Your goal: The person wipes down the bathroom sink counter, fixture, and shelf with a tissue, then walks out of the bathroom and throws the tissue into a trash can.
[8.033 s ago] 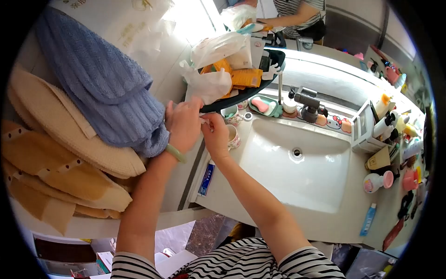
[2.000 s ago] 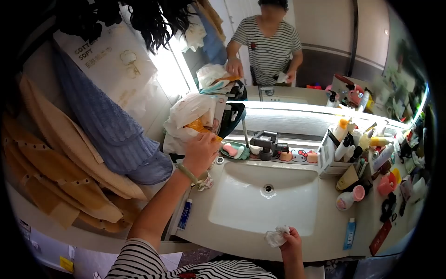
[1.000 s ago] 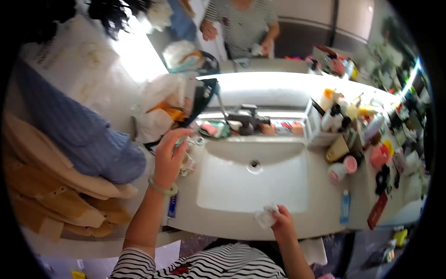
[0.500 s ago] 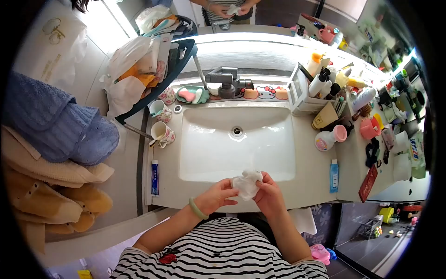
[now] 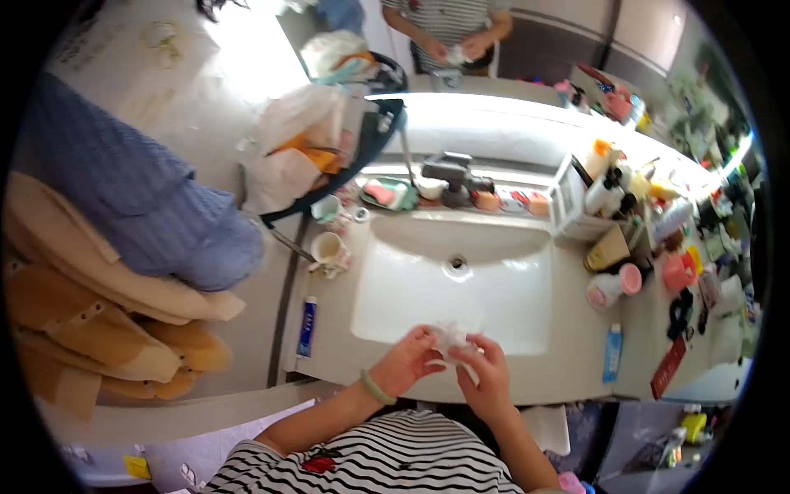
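A crumpled white tissue [image 5: 449,336] is held between both hands over the front rim of the white sink [image 5: 403,284]. My left hand [image 5: 405,362], with a pale green bangle at the wrist, pinches its left side. From the right, my right hand [image 5: 487,370] grips the other side with thumb and fingers. Motion blurs the tissue and the fingertips somewhat. Behind the basin stands a grey faucet [image 5: 451,171]; the drain [image 5: 457,264] shows in the basin's bottom.
Toothpaste [image 5: 307,328] and cups [image 5: 331,251] are on the left counter. A blue tube [image 5: 612,354], a pink-capped bottle [image 5: 607,290] and a white rack [image 5: 572,202] with bottles stand right. Blue towels [image 5: 156,206] hang at left. A mirror is behind.
The camera view has swung left, so everything sits further right and lower. The tissue is bunched smaller between my fingers, and my hands have turned about it.
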The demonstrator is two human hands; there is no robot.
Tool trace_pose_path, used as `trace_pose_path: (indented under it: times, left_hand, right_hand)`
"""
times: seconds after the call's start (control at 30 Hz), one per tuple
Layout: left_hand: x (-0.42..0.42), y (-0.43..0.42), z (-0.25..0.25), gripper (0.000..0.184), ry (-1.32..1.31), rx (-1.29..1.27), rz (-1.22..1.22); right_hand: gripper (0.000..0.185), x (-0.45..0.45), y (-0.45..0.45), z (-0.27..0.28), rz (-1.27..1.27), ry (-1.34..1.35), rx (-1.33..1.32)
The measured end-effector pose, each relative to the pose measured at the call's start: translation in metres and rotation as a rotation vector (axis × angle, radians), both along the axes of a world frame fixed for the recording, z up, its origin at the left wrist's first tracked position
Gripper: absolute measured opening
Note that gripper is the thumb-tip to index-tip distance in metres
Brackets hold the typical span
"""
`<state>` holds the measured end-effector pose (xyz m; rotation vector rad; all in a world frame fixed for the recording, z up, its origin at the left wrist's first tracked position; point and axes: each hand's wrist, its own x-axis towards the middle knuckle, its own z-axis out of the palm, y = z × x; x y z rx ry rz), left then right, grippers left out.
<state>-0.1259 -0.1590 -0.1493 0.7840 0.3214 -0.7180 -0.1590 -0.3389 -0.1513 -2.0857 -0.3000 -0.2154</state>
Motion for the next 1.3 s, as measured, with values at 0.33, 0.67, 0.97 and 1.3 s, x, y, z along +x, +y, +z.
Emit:
trace_pose_path:
  times: [0.33, 0.67, 0.97, 1.3]
  left_hand:
    - [-0.004, 0.015, -0.021, 0.031, -0.009, 0.347, -0.113]
    - [-0.009, 0.026, -0.014, 0.024, -0.136, 0.461, -0.153]
    - [-0.009, 0.021, -0.010, 0.027, -0.274, 0.511, -0.194]
    - [0.011, 0.019, 0.011, 0.038, -0.654, 0.896, -0.328]
  right_hand:
    - [0.033, -0.003, 0.015, -0.001, 0.318, -0.004, -0.113]
    - [0.031, 0.008, -0.003, 0.000, 0.065, 0.249, 0.205]
    - [0.038, 0.001, 0.011, -0.007, 0.275, 0.460, 0.356]
    - [0.034, 0.008, 0.012, -0.038, 0.213, 0.608, 0.657]
